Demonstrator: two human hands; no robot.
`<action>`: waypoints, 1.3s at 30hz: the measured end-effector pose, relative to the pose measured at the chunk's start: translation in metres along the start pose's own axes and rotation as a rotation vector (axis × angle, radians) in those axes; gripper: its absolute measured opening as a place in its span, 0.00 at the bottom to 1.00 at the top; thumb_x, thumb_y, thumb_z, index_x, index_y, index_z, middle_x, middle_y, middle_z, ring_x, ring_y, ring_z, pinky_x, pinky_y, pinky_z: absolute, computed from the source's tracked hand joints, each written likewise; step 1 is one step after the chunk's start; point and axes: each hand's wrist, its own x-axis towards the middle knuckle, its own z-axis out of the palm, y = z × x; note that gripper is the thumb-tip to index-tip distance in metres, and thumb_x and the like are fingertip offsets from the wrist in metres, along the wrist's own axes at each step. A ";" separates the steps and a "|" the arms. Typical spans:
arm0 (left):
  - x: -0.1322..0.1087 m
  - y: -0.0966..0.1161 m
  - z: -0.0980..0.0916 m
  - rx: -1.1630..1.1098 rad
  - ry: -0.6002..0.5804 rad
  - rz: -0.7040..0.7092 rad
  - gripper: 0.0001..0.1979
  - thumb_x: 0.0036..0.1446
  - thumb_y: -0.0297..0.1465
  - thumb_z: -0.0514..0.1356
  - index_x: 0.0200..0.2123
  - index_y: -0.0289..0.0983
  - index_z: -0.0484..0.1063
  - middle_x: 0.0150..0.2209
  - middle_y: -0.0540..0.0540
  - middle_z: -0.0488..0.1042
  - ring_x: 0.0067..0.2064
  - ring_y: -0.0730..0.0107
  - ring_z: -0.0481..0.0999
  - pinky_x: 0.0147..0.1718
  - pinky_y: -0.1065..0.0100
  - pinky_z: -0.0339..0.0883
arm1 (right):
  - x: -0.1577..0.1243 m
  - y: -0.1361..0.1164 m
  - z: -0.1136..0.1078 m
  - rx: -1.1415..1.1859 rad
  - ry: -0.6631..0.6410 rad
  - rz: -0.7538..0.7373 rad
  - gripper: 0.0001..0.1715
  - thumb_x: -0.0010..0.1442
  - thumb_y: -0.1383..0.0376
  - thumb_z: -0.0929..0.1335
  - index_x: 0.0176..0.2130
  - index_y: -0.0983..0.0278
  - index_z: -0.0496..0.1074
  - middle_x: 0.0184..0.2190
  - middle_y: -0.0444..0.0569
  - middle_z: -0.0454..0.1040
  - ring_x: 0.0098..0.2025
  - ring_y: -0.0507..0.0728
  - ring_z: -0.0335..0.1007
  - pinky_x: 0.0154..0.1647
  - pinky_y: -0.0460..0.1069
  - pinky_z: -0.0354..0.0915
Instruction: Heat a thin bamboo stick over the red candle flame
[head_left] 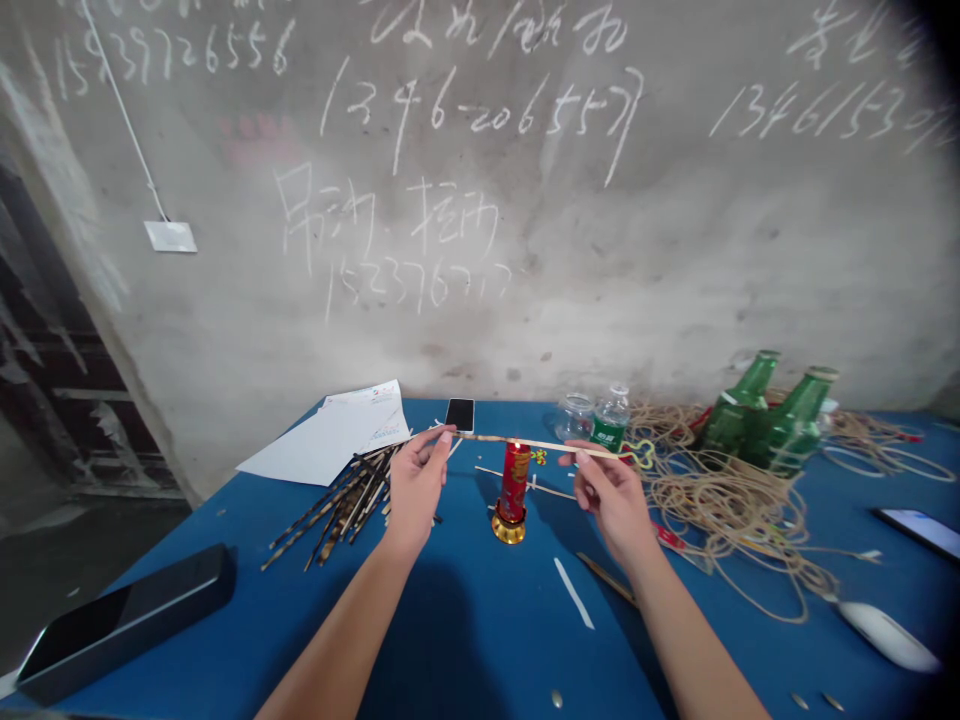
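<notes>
A thin wooden stick (pixel 544 446) stretches level between my hands, its left part scorched brown and its right part pale. My left hand (pixel 417 485) pinches the left end between thumb and fingers. Near the other end, my right hand (pixel 613 492) holds it in a similar pinch. Just under the stick's middle stands a lit red candle (pixel 515 483), upright in a gold holder (pixel 508 530); its small flame is at or very near the wood. Beside my left wrist lies a pile of dark-streaked sticks (pixel 337 508).
White papers (pixel 315 440) and a phone (pixel 460 414) lie at the back. Tangled twine (pixel 716 510) surrounds green bottles (pixel 796 425) on the right. A plastic bottle (pixel 611 420) stands beside a clear jar (pixel 575 417). A black device (pixel 127 622) sits front left, a white strip (pixel 574 594) near the candle.
</notes>
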 end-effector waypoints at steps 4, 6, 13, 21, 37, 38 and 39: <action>0.000 0.002 0.000 -0.005 0.029 -0.010 0.28 0.55 0.51 0.71 0.49 0.35 0.82 0.18 0.56 0.61 0.21 0.77 0.56 0.20 0.73 0.49 | 0.000 -0.001 0.002 -0.009 0.020 -0.020 0.23 0.61 0.47 0.77 0.47 0.60 0.82 0.39 0.53 0.82 0.19 0.48 0.59 0.17 0.46 0.53; 0.000 0.003 0.000 -0.012 0.036 -0.021 0.28 0.55 0.52 0.71 0.49 0.35 0.82 0.19 0.56 0.61 0.21 0.77 0.57 0.21 0.74 0.49 | 0.000 -0.002 0.003 -0.013 0.022 -0.024 0.23 0.60 0.48 0.77 0.46 0.60 0.82 0.39 0.52 0.82 0.19 0.47 0.59 0.17 0.46 0.54; 0.000 0.002 -0.001 -0.014 0.047 -0.019 0.27 0.57 0.50 0.70 0.49 0.35 0.81 0.19 0.56 0.61 0.21 0.77 0.56 0.21 0.73 0.49 | 0.000 -0.002 0.003 -0.036 0.011 -0.025 0.24 0.60 0.46 0.77 0.46 0.61 0.82 0.39 0.53 0.82 0.19 0.48 0.60 0.17 0.47 0.55; 0.001 0.004 -0.001 -0.046 0.088 -0.035 0.27 0.55 0.49 0.72 0.49 0.34 0.81 0.18 0.57 0.61 0.20 0.79 0.56 0.19 0.75 0.48 | -0.001 -0.003 0.005 -0.040 -0.020 -0.026 0.23 0.60 0.47 0.77 0.46 0.60 0.83 0.38 0.52 0.82 0.19 0.48 0.60 0.17 0.47 0.55; 0.002 0.006 -0.002 -0.070 0.140 -0.052 0.26 0.56 0.47 0.71 0.48 0.33 0.81 0.20 0.56 0.62 0.21 0.81 0.55 0.19 0.78 0.48 | 0.000 -0.002 0.005 -0.056 -0.067 -0.054 0.20 0.62 0.50 0.76 0.46 0.61 0.83 0.36 0.52 0.82 0.18 0.48 0.61 0.17 0.46 0.54; 0.001 0.006 -0.002 -0.068 0.140 -0.049 0.26 0.56 0.47 0.71 0.48 0.33 0.81 0.20 0.56 0.62 0.21 0.81 0.55 0.19 0.78 0.48 | 0.000 -0.001 0.005 -0.061 -0.069 -0.053 0.20 0.62 0.50 0.76 0.46 0.61 0.83 0.36 0.52 0.82 0.18 0.48 0.61 0.17 0.47 0.54; 0.001 0.006 -0.002 -0.066 0.141 -0.047 0.26 0.57 0.47 0.71 0.48 0.33 0.81 0.20 0.55 0.62 0.22 0.81 0.56 0.19 0.78 0.48 | 0.000 -0.001 0.004 -0.065 -0.071 -0.053 0.20 0.62 0.49 0.76 0.45 0.61 0.83 0.36 0.52 0.82 0.18 0.48 0.61 0.17 0.47 0.54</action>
